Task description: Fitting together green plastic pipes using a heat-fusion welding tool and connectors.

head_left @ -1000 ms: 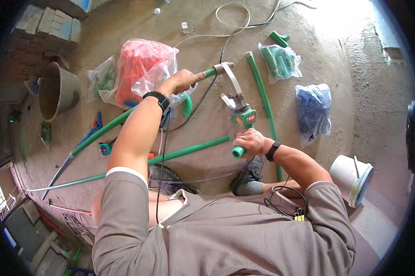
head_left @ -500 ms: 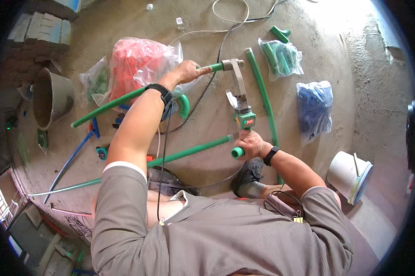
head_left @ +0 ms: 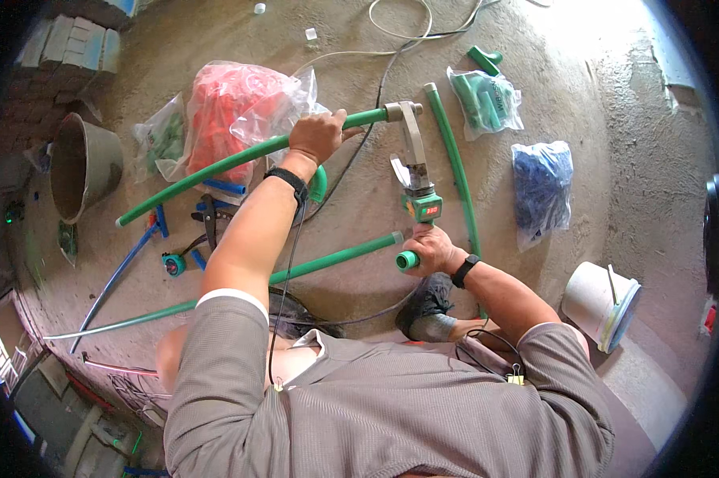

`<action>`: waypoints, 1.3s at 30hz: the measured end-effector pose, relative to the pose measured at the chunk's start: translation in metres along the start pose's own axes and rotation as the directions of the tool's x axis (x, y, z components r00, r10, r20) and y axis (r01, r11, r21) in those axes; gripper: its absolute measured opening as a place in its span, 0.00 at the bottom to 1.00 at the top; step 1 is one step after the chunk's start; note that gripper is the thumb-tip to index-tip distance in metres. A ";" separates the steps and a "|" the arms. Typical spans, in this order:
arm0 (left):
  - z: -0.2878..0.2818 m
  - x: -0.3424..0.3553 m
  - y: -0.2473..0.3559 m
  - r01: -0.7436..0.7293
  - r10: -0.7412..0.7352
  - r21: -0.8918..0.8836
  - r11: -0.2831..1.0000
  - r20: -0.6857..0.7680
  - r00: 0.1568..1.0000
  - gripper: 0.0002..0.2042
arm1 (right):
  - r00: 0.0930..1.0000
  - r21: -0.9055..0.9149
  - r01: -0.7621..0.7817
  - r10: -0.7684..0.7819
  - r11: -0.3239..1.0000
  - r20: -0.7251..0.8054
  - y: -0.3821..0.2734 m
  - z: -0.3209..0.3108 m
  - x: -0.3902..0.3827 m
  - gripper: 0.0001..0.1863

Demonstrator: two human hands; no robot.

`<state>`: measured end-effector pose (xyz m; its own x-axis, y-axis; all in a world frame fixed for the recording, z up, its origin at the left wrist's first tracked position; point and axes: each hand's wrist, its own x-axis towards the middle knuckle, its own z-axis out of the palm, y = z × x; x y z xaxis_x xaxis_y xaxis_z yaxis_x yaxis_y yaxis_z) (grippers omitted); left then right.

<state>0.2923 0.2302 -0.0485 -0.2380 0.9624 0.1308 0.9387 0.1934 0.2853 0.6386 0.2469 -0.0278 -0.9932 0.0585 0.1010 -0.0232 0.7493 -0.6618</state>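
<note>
Pipe [head_left: 252, 154] meets tool [head_left: 417, 177]
We see the green pipe slanting up rightward, its right end at the tool's grey metal head [head_left: 403, 111]; a pale arm [head_left: 413, 139] joins that to a green body [head_left: 422, 205] with lit display [head_left: 430, 212].

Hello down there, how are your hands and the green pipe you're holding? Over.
Left hand gripping green pipe. Right hand holding tool; pipe's end at its metal head. Red-filled bag behind pipe; contact unclear.

I see a white bucket [head_left: 589, 296] at right | bag of blue pieces [head_left: 541, 187] beyond it | bag of red pieces [head_left: 230, 111] well leftward | grey bucket [head_left: 103, 169] farther left | stacked blocks [head_left: 74, 46] beyond that
</note>
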 end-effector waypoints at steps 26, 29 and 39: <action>-0.390 -0.256 0.051 0.454 -0.263 -0.357 0.816 0.469 0.843 0.22 | 0.825 0.717 -0.565 0.242 0.408 0.511 -0.215 -0.186 0.173 0.23; -0.377 -0.274 0.067 0.437 -0.269 -0.482 0.759 0.379 0.885 0.20 | 0.837 0.771 -0.546 0.255 0.329 0.484 -0.232 -0.150 0.158 0.25; -0.370 -0.282 0.087 0.567 -0.342 -0.479 0.670 0.478 0.809 0.22 | 0.844 0.772 -0.536 0.200 0.343 0.498 -0.230 -0.131 0.146 0.30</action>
<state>0.3492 -0.0947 0.2906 -0.3943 0.8035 -0.4459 0.3746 0.5836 0.7205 0.5137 0.1694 0.2361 -0.8998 -0.1293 -0.4166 0.4362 -0.2835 -0.8540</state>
